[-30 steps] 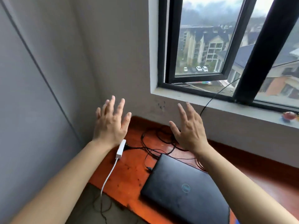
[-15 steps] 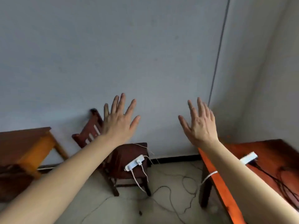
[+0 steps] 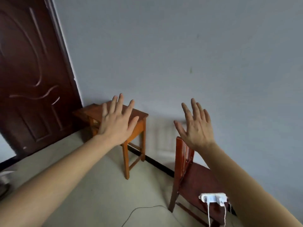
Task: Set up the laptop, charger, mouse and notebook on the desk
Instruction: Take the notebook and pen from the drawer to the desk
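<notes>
Hands: two, left hand [image 3: 117, 124], right hand [image 3: 196, 128], both empty.

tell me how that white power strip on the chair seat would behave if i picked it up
The white power strip looks like a rigid plastic bar, so it likely stays stiff and feels fairly light. White plugs sit in it and thin cords hang off the chair seat edge, so it would probably drag and tug. It lies near that edge, so a push may tip it off.
</notes>
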Available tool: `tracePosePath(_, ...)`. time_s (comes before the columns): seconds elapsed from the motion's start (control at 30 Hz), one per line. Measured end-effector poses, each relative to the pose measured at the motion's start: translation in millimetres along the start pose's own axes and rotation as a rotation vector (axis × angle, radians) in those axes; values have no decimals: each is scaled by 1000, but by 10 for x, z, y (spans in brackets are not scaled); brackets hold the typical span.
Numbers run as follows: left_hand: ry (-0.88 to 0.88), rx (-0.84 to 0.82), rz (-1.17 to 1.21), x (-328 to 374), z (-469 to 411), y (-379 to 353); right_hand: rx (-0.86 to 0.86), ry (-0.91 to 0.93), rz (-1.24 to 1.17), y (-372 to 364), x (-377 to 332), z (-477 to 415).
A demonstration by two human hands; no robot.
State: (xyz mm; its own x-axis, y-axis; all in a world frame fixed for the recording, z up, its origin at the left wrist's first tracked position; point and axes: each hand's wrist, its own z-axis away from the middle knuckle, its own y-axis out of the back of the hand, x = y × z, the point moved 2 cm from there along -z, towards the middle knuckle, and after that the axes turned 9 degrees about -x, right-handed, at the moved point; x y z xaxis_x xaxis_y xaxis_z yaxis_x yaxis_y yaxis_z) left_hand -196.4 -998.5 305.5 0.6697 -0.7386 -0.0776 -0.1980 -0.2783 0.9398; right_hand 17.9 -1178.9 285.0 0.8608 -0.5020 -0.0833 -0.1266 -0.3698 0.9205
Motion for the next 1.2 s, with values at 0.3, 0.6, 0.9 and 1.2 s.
tracePosePath(0.3,310,-65,-63,-1848,-204,-531,-67,220,-119,-1076,-1543,-1457)
tracePosePath(0.6,436,-63,-130,-3031,-1180,-1162,-113,407,-199,-2146,-2585,-3135)
tracePosePath(0.9,524,2,-232,-4301,-2692,-1392,-95,506,-296,-2740,-3492,-5201)
tracePosePath(1.2,618,1,-219,-5801,-3461,-2083,-157,598,-272,-3672,-4819,-6646)
